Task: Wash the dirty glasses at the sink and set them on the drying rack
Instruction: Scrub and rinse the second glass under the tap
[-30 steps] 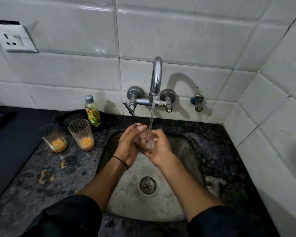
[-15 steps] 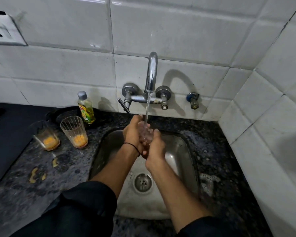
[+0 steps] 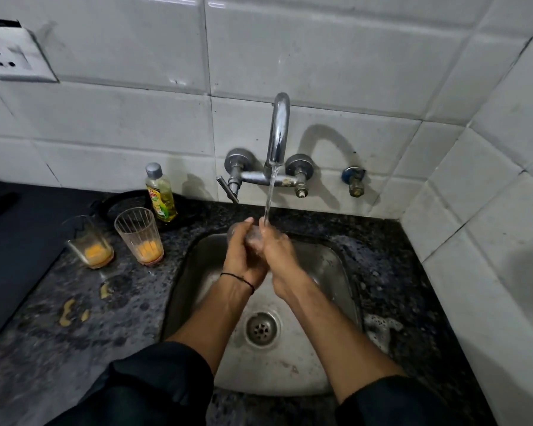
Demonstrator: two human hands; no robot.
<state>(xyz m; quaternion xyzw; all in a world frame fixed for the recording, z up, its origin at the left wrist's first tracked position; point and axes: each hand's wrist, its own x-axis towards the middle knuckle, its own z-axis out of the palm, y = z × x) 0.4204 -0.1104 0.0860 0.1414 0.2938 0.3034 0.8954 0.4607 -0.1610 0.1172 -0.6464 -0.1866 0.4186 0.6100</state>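
Over the sink (image 3: 336, 272), the left hand (image 3: 243, 253) and right hand (image 3: 277, 250) were pressed together around a clear glass (image 3: 253, 236), both gripping it under the tap's (image 3: 278, 130) stream. Two dirty glasses (image 3: 139, 235) with orange residue stood on the bench (image 3: 74, 333), well left of the hands.

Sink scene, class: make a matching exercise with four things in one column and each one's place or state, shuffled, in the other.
1. tap
2. dish soap bottle
3. ribbed glass
4. glass being washed

a. held in both hands
b. running water
c. on the counter, orange residue inside
d. against the wall tiles, grey cap

Pairs: 1-b, 2-d, 3-c, 4-a
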